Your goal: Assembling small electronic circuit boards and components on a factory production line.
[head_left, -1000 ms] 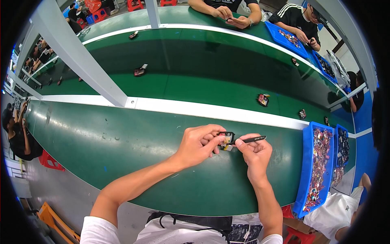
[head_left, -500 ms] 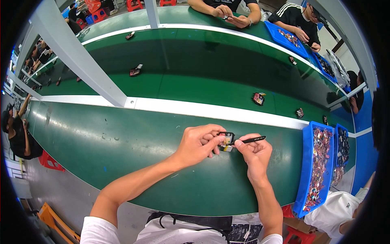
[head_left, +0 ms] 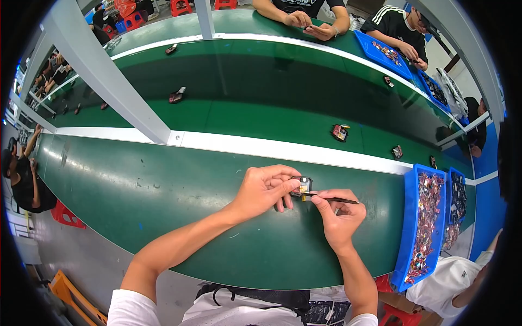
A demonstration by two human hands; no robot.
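Above the green worktable (head_left: 190,206), my left hand (head_left: 263,193) pinches a small black-framed housing (head_left: 308,181) with pale and reddish parts inside. Closed around black tweezers (head_left: 345,200) is my right hand (head_left: 341,220), just to the right of the housing. The tweezers lie nearly level, their tip reaching the housing's lower edge. A small yellow piece (head_left: 305,198) shows there, by the tip. My left fingers hide part of the housing, and whether the tips grip anything is too small to tell.
Beyond a white rail (head_left: 244,145), similar housings (head_left: 340,132) ride a green conveyor belt (head_left: 244,122). A long blue bin (head_left: 403,244) of small wired parts stands at right, beside another blue bin (head_left: 451,190) of black pieces. A grey post (head_left: 103,76) rises at left. Co-workers sit across the belt.
My right hand has tipped the tweezers, their rear end lower and their tip now at the housing's lower edge. My left hand stays nearly still. Housings on the belt have shifted slightly left.
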